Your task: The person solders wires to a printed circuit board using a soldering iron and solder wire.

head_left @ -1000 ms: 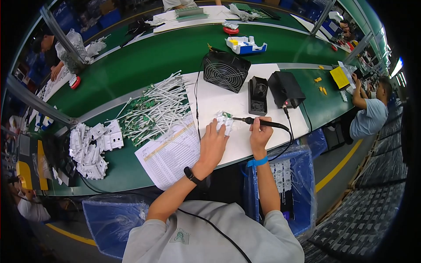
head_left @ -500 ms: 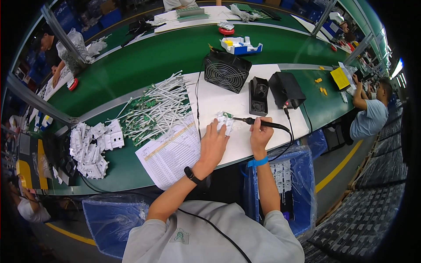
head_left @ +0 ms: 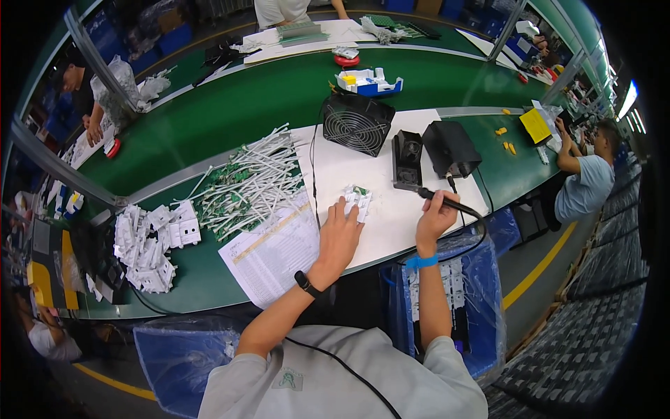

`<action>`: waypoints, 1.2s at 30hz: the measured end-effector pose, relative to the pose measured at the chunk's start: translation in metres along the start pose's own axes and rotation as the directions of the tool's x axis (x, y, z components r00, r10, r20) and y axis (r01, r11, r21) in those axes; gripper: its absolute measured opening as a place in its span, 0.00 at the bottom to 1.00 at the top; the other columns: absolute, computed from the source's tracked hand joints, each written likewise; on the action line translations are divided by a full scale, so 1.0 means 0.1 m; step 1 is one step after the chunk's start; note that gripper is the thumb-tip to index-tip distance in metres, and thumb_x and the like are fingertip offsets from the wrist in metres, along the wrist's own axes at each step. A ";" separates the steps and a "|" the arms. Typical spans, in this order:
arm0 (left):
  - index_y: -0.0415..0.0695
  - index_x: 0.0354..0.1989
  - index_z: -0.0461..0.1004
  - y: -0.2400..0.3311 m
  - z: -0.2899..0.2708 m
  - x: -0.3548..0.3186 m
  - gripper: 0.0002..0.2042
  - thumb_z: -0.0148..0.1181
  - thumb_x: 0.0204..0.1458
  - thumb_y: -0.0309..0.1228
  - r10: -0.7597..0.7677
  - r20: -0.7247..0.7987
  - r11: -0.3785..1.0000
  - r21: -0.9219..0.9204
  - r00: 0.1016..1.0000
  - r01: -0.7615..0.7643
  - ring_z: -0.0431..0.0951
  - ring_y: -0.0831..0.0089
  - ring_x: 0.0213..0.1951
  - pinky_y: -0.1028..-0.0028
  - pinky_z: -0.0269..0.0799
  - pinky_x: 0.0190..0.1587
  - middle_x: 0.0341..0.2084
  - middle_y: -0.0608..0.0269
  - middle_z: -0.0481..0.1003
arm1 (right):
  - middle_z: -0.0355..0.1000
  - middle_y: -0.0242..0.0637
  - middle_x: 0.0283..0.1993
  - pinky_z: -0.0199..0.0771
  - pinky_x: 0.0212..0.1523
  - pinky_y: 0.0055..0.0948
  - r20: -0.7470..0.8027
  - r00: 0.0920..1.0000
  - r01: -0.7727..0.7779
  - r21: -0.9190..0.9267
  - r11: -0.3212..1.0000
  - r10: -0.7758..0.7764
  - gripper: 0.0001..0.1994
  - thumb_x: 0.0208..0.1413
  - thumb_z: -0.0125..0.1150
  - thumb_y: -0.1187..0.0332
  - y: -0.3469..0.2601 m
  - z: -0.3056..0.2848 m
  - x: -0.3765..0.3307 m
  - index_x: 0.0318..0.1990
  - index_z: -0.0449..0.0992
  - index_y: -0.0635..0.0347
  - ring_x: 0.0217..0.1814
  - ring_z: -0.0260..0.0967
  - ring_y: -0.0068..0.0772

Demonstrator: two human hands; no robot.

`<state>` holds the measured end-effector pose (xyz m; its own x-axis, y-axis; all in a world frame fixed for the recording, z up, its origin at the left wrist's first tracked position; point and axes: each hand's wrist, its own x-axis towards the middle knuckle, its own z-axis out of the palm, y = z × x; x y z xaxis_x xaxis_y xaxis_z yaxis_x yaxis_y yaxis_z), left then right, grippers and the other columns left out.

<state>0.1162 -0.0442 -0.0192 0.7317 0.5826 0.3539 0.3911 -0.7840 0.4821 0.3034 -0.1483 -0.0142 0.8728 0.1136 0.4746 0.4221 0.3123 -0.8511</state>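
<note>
My left hand [head_left: 340,236] lies flat on the white mat [head_left: 380,209], its fingertips touching a small white part with a green circuit board [head_left: 357,200]. My right hand [head_left: 435,218] grips a black soldering iron [head_left: 447,202], whose tip points left toward the black iron stand [head_left: 407,160], a short way right of the part. A cable runs from the iron off the table edge.
A black fan [head_left: 356,124] and a black box-shaped station [head_left: 450,148] stand behind the mat. A printed sheet [head_left: 276,251], a pile of white tubes with green boards [head_left: 248,185] and white housings [head_left: 150,237] lie to the left. Blue bins [head_left: 460,307] sit below. Other people work around the tables.
My right hand has drawn the soldering iron away from the small part, to the right and toward the stand. My left hand stays on the part.
</note>
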 end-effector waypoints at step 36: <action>0.34 0.53 0.73 -0.11 -0.04 -0.19 0.21 0.66 0.52 0.29 0.059 -0.073 0.995 -0.072 0.996 -0.065 0.70 0.46 0.55 0.59 0.75 0.52 0.58 0.35 0.67 | 0.77 0.53 0.28 0.74 0.34 0.38 0.406 0.914 0.237 -0.520 0.821 -0.006 0.07 0.59 0.65 0.73 0.11 0.57 0.76 0.43 0.78 0.64 0.29 0.77 0.47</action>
<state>0.0957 -0.0456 -0.0286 0.7108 0.5492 0.4396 0.3018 -0.8025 0.5147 0.3602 -0.0827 0.0247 0.6958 0.4844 0.5304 0.6804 -0.2077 -0.7028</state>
